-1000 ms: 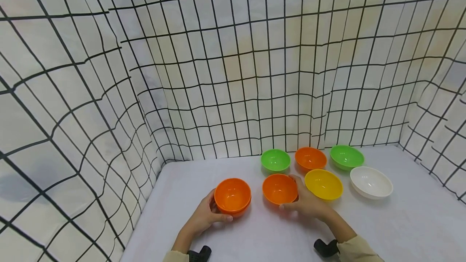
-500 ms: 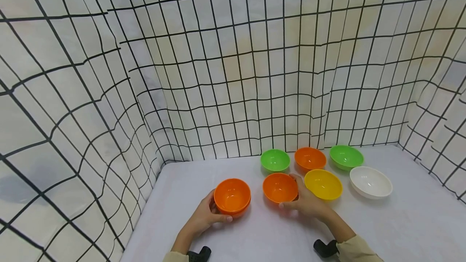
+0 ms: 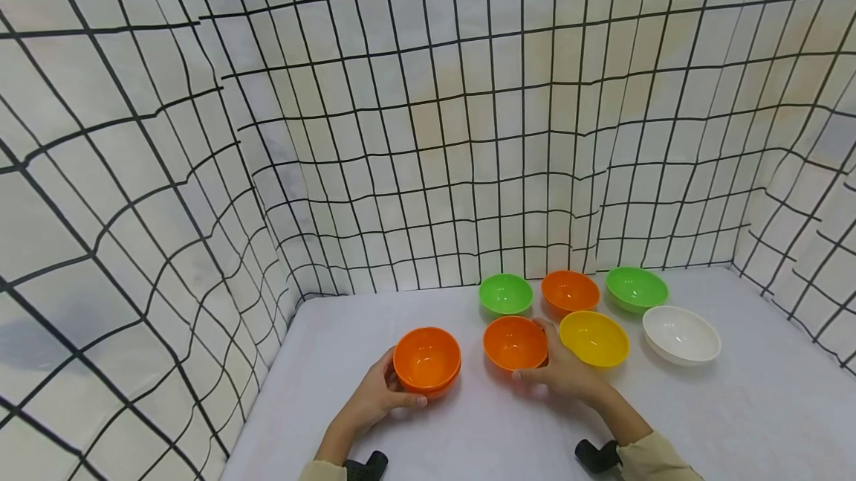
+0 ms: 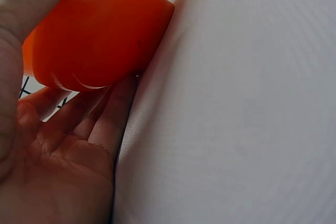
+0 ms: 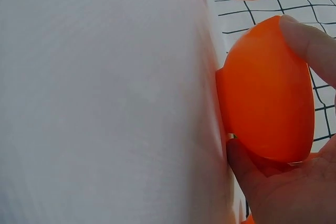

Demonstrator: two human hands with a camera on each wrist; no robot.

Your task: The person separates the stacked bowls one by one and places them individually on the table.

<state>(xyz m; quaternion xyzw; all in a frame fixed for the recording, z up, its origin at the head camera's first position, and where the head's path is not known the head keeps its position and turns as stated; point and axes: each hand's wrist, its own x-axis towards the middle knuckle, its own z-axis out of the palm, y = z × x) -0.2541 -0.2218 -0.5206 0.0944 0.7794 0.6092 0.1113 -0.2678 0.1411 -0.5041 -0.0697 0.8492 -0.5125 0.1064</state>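
Two nested orange bowls [image 3: 428, 360] stand on the white table at the left. My left hand [image 3: 377, 392] grips them from the left side, thumb at the near side and fingers around the far side. In the left wrist view the outer orange bowl [image 4: 100, 30] sits between thumb and fingers, its foot on the cloth. A single orange bowl [image 3: 513, 345] stands to the right of the stack, apart from it. My right hand [image 3: 565, 369] holds it by its right side. The right wrist view shows the thumb on the wall of this orange bowl [image 5: 268, 93] and fingers below.
Behind stand a green bowl [image 3: 506, 295], another orange bowl [image 3: 571, 293] and a second green bowl [image 3: 637, 289]. Close to my right hand is a yellow bowl [image 3: 594, 339], with a white bowl [image 3: 682, 335] farther right. A black-grid white curtain [image 3: 428, 117] rises behind the table.
The single orange bowl in my right hand has shifted very slightly away from me. My left hand and the nested bowls stay in place.
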